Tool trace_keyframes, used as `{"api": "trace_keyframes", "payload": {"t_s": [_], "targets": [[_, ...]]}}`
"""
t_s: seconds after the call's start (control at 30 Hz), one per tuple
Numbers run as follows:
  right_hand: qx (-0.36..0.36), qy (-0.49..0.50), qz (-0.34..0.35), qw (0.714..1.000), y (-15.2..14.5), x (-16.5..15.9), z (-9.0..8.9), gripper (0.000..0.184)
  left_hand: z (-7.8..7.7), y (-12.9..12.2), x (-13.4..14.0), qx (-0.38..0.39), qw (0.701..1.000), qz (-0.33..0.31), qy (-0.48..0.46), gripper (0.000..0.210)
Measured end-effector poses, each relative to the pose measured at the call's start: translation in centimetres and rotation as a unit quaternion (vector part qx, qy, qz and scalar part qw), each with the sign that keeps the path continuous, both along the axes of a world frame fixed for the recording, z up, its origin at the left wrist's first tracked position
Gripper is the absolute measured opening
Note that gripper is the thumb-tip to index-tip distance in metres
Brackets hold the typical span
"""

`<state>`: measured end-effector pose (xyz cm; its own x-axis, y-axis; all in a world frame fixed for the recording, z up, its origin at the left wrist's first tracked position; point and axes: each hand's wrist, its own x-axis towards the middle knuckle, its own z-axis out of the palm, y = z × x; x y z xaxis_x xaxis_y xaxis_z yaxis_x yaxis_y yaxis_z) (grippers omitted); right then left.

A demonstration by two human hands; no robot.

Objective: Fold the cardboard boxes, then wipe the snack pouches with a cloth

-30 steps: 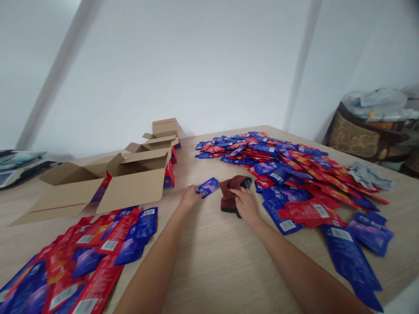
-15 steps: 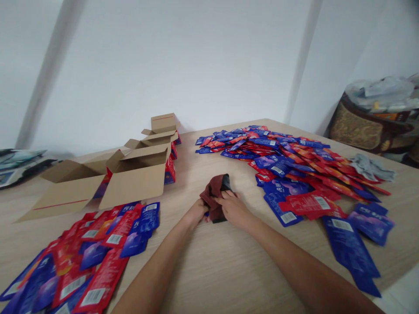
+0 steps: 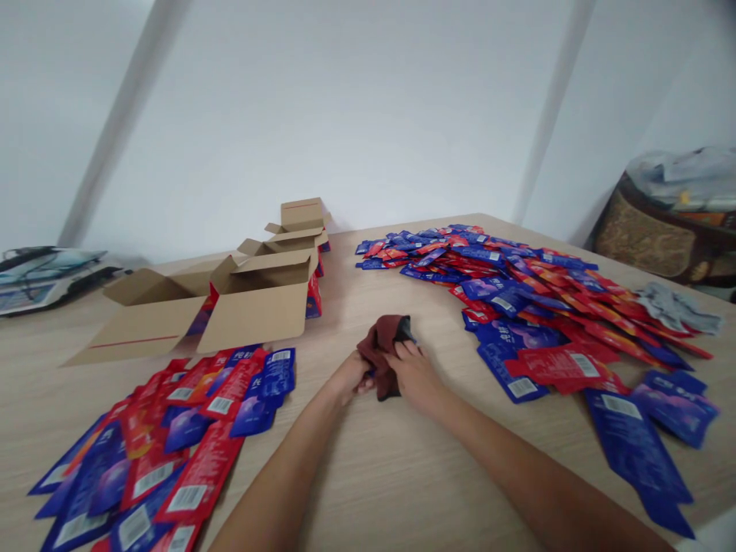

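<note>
A brown cloth with a dark underside is bunched between my two hands, just above or on the middle of the table. My left hand is closed at its left edge, and a small bit of blue shows by the fingers; the cloth hides most of whatever that is. From the other side my right hand grips the cloth, its fingers curled into the folds. Left of my hands lies a spread of red and blue sachets with white barcode labels. A larger heap of similar sachets covers the right side.
Open cardboard boxes stand in a row along the left, flaps spread outward. A grey cloth lies on the heap's right end. Papers or a bag sit at far left. Beyond the table's right edge is a patterned chair piled with plastic bags.
The view has turned a little left, so everything sits further right in the picture. Both hands stay on the brown cloth, with the right fingers slightly shifted on it.
</note>
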<state>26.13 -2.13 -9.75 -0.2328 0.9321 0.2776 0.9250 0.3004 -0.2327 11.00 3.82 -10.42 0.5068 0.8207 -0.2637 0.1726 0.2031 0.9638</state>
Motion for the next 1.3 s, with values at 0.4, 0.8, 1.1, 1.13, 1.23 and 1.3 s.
{"api": "trace_keyframes", "payload": {"t_s": [0.4,0.8,1.1,1.13,1.23,1.3], "targets": [[0.093,0.279,-0.196,0.935,3.9,8.6,-2.8,0.049,0.6,1.1,-1.1,-0.054,0.992,0.045,-0.109,0.039],[0.042,0.130,0.006,0.991,0.0,0.9,-0.6,0.052,-1.4,1.5,0.4,0.066,0.988,0.133,-0.029,0.026],[-0.042,0.006,-0.172,0.984,1.9,5.4,0.2,0.050,-0.2,1.4,-0.6,0.056,0.988,0.142,-0.024,0.037],[-0.029,0.014,-0.172,0.985,1.5,5.1,0.3,0.052,-0.2,1.5,-0.6,0.053,0.989,0.140,-0.015,0.037],[0.021,0.025,-0.092,0.995,0.1,2.5,0.3,0.060,-0.8,1.6,-0.2,0.058,0.988,0.143,-0.002,0.030],[0.024,0.011,-0.008,1.000,-0.4,0.9,0.1,0.058,-1.1,1.6,0.0,0.069,0.987,0.146,0.003,0.025]]}}
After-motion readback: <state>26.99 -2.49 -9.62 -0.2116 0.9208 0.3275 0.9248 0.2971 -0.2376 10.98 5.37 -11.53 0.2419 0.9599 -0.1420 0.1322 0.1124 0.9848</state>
